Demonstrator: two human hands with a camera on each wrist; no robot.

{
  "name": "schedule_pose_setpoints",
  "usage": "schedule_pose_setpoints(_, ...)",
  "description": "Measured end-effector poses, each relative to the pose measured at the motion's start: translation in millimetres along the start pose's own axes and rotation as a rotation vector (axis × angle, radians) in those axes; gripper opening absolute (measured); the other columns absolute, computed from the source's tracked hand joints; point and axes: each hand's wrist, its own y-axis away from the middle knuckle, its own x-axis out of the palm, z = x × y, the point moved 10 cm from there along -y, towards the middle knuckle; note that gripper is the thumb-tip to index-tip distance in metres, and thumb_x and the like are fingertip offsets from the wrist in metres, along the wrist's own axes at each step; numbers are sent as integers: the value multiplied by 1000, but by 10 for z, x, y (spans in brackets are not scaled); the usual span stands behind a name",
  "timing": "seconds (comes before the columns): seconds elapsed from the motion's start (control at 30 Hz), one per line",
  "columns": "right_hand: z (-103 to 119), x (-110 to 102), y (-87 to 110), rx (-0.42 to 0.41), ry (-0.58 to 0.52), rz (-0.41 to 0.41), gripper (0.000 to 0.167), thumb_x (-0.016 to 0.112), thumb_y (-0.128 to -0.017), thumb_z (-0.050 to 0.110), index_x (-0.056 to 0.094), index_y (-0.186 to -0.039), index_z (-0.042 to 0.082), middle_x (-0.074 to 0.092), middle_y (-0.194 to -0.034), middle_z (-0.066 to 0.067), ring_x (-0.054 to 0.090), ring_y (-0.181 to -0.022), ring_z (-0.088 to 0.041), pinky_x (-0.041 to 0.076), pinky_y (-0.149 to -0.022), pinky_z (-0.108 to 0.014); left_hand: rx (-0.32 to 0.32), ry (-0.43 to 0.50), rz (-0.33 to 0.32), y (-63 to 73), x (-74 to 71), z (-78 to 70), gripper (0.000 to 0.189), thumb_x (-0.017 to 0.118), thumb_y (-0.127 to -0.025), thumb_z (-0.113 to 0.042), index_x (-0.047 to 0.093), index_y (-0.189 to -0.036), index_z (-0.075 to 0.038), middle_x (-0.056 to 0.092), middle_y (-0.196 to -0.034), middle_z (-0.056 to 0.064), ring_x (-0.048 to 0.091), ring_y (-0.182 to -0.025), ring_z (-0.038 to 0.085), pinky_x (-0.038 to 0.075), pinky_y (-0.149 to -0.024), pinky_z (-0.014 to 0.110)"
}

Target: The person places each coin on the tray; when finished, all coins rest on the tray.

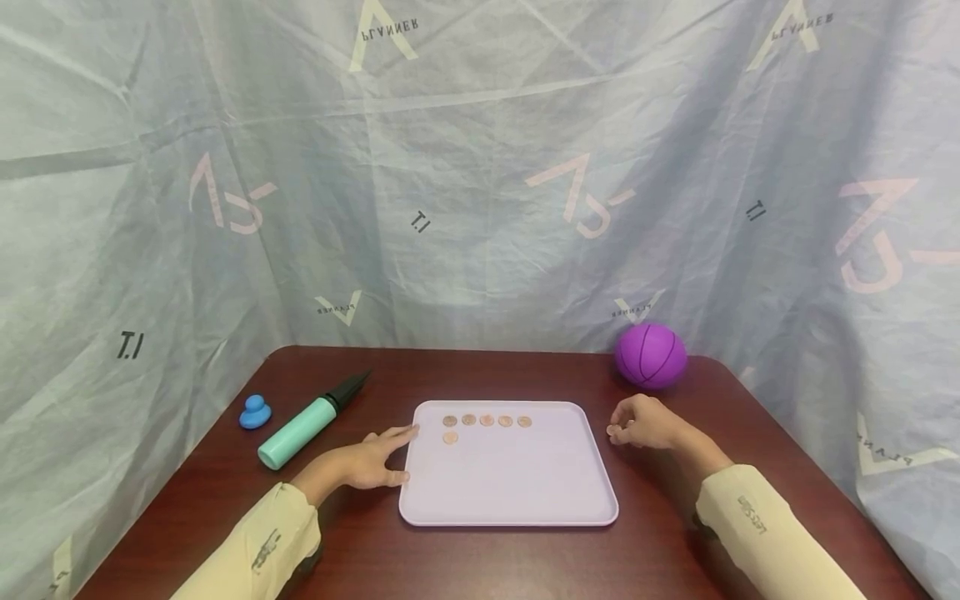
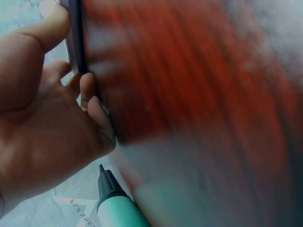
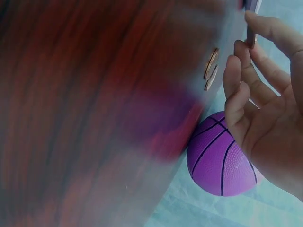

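My right hand [image 1: 647, 423] pinches a copper-coloured coin [image 1: 612, 430] between thumb and fingertips, just off the right edge of a pale lilac tray [image 1: 510, 492]. In the right wrist view the pinched coin [image 3: 251, 36] shows nearly edge-on. Two more coins [image 3: 211, 64] lie on the table beside the curled lower fingers. My left hand [image 1: 367, 461] touches the tray's left rim, its fingers spread and fairly straight. On the tray, several coins [image 1: 487, 421] form a row along the far side. A single coin [image 1: 450, 437] lies just below the row's left end.
A purple ball [image 1: 651, 356] sits at the table's back right corner, beyond my right hand. To the left lie a mint-green pump [image 1: 298, 432] with a black tip and a small blue knobbed object [image 1: 255, 412]. A grey printed curtain [image 1: 480, 250] hangs behind the brown table [image 1: 480, 562].
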Motion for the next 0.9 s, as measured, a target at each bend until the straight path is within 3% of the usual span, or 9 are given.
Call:
schedule_pose_setpoints(0.1, 44, 2, -24, -17, -15, -24, 18, 81, -79, 14, 68, -87, 5, 64, -72, -1, 57, -60, -14, 51, -53, -32, 5, -1, -1, -1, -4, -9, 81, 72, -90, -30, 29, -157, -12, 27, -160, 13, 24, -140, 53, 25, -108, 67)
schedule_pose_setpoints(0.33, 281, 66, -72, -124, 32, -43, 19, 84, -75, 14, 71, -87, 8, 66, -76, 4, 60, -74, -12, 50, -68, -28, 12, 2, 1, 13, -10, -34, 81, 73, -90, -29, 30, -156, -10, 27, -159, 14, 25, -139, 54, 26, -107, 67)
schedule_pose_setpoints(0.53, 417, 74, -103, -138, 61, -65, 16, 84, -76, 15, 71, -85, 10, 66, -75, 7, 60, -74, -11, 49, -71, -28, 16, -1, 2, 10, -7, -32, 81, 72, -91, -29, 29, -156, -9, 27, -160, 14, 25, -139, 54, 26, -107, 67)
schedule_pose_setpoints(0.9, 675, 323, -220, -164, 54, -31, 13, 83, -76, 17, 73, -84, 14, 65, -73, 10, 57, -68, -8, 48, -61, -24, 5, 13, 4, 19, 4, -29, 80, 72, -91, -28, 30, -156, -10, 26, -160, 13, 24, -139, 53, 25, -107, 67)
